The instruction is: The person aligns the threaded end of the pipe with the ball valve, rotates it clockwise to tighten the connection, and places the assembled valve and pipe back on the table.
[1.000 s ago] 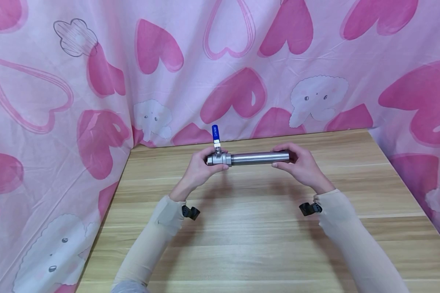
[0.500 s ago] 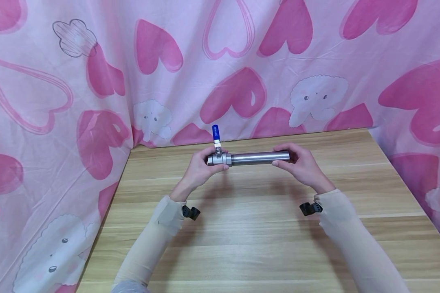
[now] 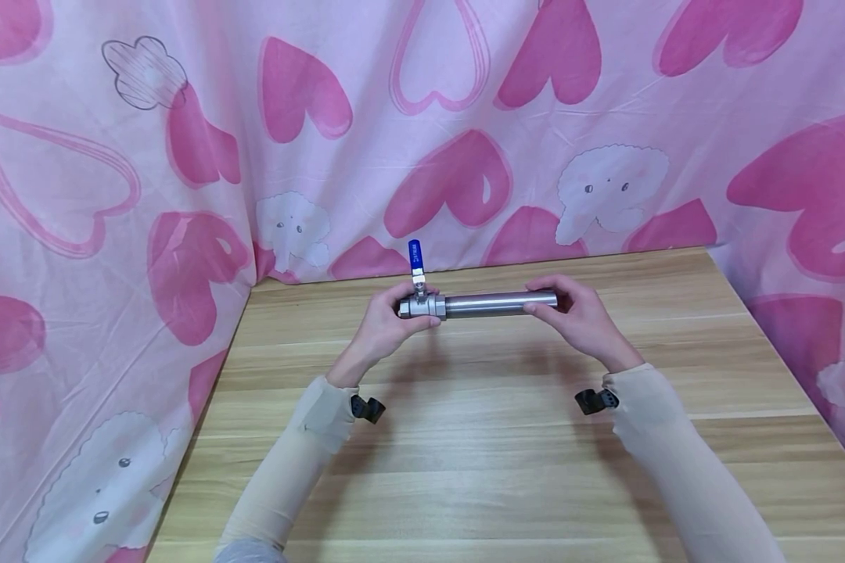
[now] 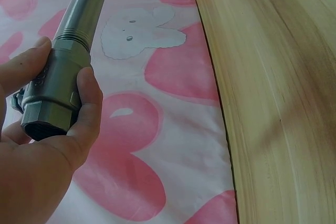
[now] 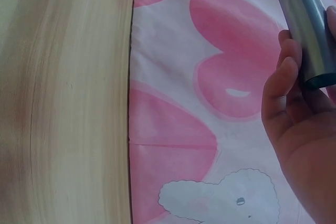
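A metal ball valve [image 3: 423,306] with a blue lever handle [image 3: 415,256] is joined to a smooth steel pipe [image 3: 486,304]. My left hand [image 3: 387,324] grips the valve body, thumb along its near side and fingers behind. The left wrist view shows the pipe's threads [image 4: 75,36] where it enters the valve's hex end. My right hand [image 3: 579,317] holds the pipe near its free right end, thumb in front and fingers round the back. Pipe and valve lie level, held above the table, with the lever pointing up and away.
Below the hands spreads a wood-grain table [image 3: 465,453]. Pink curtains with hearts [image 3: 451,184] hang behind and along both sides of it. A small black wrist camera [image 3: 368,408] sits on the left sleeve, another black camera [image 3: 596,401] on the right sleeve.
The right thumb has shifted slightly up over the pipe, and the lever has tipped a touch to the right. Both hands otherwise stay in the same place.
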### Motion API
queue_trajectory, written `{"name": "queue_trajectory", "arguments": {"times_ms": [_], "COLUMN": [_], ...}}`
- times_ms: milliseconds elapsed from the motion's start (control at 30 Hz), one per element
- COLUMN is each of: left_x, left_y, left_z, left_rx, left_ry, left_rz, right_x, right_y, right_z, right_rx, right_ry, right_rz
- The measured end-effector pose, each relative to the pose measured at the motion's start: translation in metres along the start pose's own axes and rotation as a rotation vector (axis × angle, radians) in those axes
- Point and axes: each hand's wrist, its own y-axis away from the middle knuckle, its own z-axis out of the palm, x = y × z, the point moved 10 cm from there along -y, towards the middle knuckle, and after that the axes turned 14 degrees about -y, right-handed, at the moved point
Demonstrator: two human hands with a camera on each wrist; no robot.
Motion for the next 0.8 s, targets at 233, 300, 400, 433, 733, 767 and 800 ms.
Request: {"name": "queue_trajectory", "arguments": {"times_ms": [233, 300, 400, 433, 733, 767, 800], "left_x": [-0.011, -0.017, -0.027, -0.028, -0.032, -0.031, -0.031], "left_y": [-0.005, -0.008, -0.012, -0.012, -0.012, -0.012, -0.012], "left_z": [0.004, 0.006, 0.009, 0.009, 0.008, 0.008, 0.008], "left_rx": [-0.004, 0.001, 0.008, 0.011, 0.01, 0.008, 0.005], "left_ry": [0.011, 0.019, 0.026, 0.028, 0.031, 0.03, 0.029], "left_rz": [-0.003, -0.006, -0.013, -0.014, -0.031, -0.034, -0.037], "right_x": [0.001, 0.001, 0.001, 0.001, 0.002, 0.002, 0.002], "right_y": [0.0, 0.0, 0.0, -0.001, 0.0, 0.0, 0.0], "right_z": [0.0, 0.0, 0.001, 0.001, 0.003, 0.003, 0.003], "right_rx": [0.003, 0.005, 0.004, 0.004, -0.012, -0.016, -0.022], "right_ry": [0.012, 0.006, -0.002, -0.007, -0.047, -0.048, -0.048], "right_rz": [0.012, 0.016, 0.02, 0.018, 0.028, 0.029, 0.028]}}
